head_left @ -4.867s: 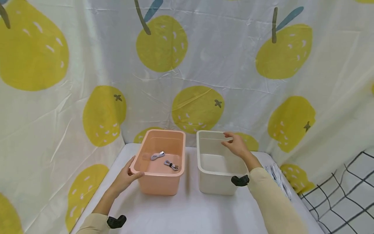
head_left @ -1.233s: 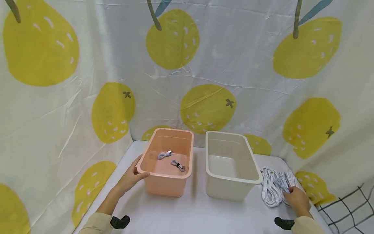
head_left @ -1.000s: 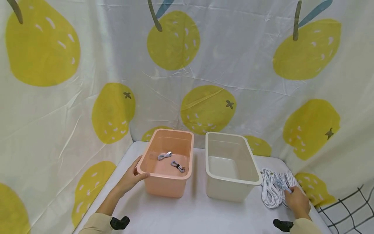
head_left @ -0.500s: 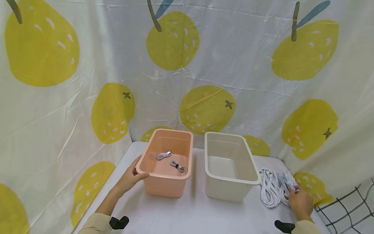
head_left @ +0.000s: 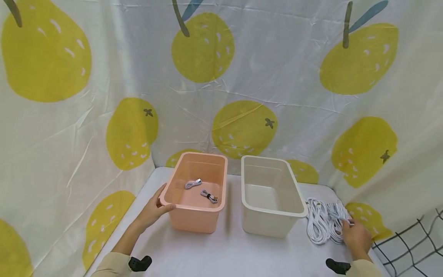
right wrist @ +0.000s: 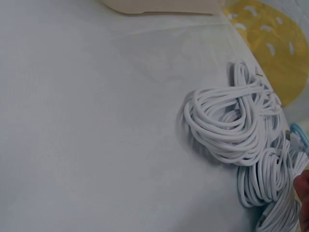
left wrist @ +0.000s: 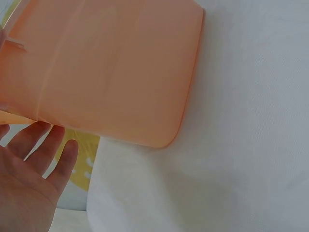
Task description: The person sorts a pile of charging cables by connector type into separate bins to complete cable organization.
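My left hand (head_left: 150,212) holds the front left corner of a peach plastic bin (head_left: 197,220), thumb over the rim and fingers along the outer side. Inside the bin lie two small bundled charging cables, one grey-white (head_left: 193,184) and one with a black tie (head_left: 209,196). At the table's right edge my right hand (head_left: 357,236) pinches a light blue cable (head_left: 335,216) on top of white coiled cables (head_left: 317,223). In the right wrist view, the fingertips (right wrist: 302,186) show beside the white coils, with a bit of light blue cable (right wrist: 299,134) above them.
A cream bin (head_left: 264,223) stands between the peach bin and the coils, with nothing inside. Both bins sit on a white-covered table (head_left: 221,257). A fruit-print curtain (head_left: 194,127) hangs behind, and a black wire grid (head_left: 412,246) stands at the right.
My right hand has gone from above the cream bin to the coils at the right, where it shifts the light blue cable slightly. The left hand stays on the peach bin.
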{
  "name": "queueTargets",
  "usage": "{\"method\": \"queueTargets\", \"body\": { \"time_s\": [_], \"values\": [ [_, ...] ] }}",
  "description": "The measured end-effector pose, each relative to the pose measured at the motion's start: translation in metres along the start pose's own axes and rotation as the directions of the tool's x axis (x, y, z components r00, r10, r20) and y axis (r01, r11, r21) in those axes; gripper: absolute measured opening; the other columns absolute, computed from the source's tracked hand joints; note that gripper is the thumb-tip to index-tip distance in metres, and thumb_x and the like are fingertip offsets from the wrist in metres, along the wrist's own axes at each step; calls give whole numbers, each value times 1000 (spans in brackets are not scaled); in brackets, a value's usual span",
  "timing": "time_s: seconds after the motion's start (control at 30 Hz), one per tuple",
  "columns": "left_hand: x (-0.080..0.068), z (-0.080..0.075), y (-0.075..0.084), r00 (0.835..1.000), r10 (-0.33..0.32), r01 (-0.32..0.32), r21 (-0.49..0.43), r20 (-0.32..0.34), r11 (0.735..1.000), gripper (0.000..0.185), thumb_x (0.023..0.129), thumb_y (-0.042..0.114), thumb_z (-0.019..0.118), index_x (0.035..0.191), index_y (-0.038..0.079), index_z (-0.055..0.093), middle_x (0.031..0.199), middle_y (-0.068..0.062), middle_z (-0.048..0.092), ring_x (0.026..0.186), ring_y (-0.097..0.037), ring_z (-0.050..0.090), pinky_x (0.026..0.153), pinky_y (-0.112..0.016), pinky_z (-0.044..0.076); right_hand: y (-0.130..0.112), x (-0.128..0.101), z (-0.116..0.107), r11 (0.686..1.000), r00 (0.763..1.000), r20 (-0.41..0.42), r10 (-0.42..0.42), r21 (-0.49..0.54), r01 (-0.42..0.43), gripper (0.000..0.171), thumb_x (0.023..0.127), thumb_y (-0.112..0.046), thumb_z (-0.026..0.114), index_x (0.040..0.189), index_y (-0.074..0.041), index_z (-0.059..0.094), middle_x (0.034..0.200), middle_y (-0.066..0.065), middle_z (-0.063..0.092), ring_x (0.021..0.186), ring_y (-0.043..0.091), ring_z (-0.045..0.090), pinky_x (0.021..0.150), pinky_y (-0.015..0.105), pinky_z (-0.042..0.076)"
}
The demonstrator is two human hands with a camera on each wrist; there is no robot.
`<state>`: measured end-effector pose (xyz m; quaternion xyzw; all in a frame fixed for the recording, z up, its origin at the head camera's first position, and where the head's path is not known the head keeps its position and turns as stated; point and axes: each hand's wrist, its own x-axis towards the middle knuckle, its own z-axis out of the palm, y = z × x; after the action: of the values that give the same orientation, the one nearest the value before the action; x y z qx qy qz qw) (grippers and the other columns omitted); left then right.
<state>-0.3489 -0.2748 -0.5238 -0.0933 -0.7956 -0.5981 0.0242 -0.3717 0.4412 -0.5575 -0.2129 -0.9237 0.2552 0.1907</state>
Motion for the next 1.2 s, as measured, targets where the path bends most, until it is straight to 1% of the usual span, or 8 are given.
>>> {"method": "queueTargets", "body": {
  "time_s": [0.1,0.23,0.37,0.53,0.67,0.83,1.0,1.2],
  "values": [
    [0,1,0,1000,-1,1,-2,-1,1000,96,94,24,77,167,13,15,158,-27,37,126,-39,55,94,-37,51,0,0,-7,1000,1000,10,3,10,-3,38,103,-19,53,116,16,59,105,34,66,96,54,58,78,60,42],
    [0,0,1,1000,-4,4,4,-17,1000,96,93,24,77,167,14,16,154,-29,42,122,-35,58,93,-37,51,-4,0,-15,999,1000,11,-23,28,23,39,104,-20,56,115,17,60,94,28,71,97,54,58,78,60,41],
    [-1,-2,1,1000,-4,4,18,-10,1000,97,94,26,77,167,13,14,155,-29,41,122,-34,57,94,-39,50,-10,0,-18,999,999,-28,-34,37,35,39,105,-20,55,114,17,60,87,25,73,99,56,57,82,61,38],
    [0,0,0,1000,-10,11,30,-14,999,97,94,29,77,167,15,14,157,-27,39,125,-35,56,96,-41,51,-16,1,-21,997,1000,-20,-13,71,14,43,105,-21,54,123,17,57,91,25,73,107,56,55,90,62,35],
    [0,0,-1,1000,-3,3,33,-10,999,96,95,30,76,167,15,14,160,-26,35,127,-37,54,97,-42,51,-20,3,-23,996,1000,-6,-24,86,25,45,107,-25,53,128,15,58,93,23,74,107,56,56,87,62,37],
    [0,-1,-1,1000,13,-13,35,-5,999,96,95,28,76,167,12,14,160,-28,33,128,-40,54,96,-41,51,-28,4,-25,994,1000,-8,-20,112,21,43,107,-26,53,127,12,58,97,24,74,104,52,61,82,59,40],
    [-1,-2,0,1000,13,-12,31,-6,999,96,96,27,75,167,11,12,161,-27,31,131,-43,51,97,-40,51,-34,5,-24,990,997,-50,-54,127,60,38,106,-22,55,121,12,60,95,24,74,98,49,67,76,52,39],
    [-2,0,2,1000,-1,1,15,4,1000,97,96,26,75,167,12,11,162,-28,30,132,-42,51,100,-45,50,-40,6,-26,986,993,-88,-75,140,87,37,106,-20,57,120,14,62,94,25,74,97,48,68,84,55,38]
  ]
}}
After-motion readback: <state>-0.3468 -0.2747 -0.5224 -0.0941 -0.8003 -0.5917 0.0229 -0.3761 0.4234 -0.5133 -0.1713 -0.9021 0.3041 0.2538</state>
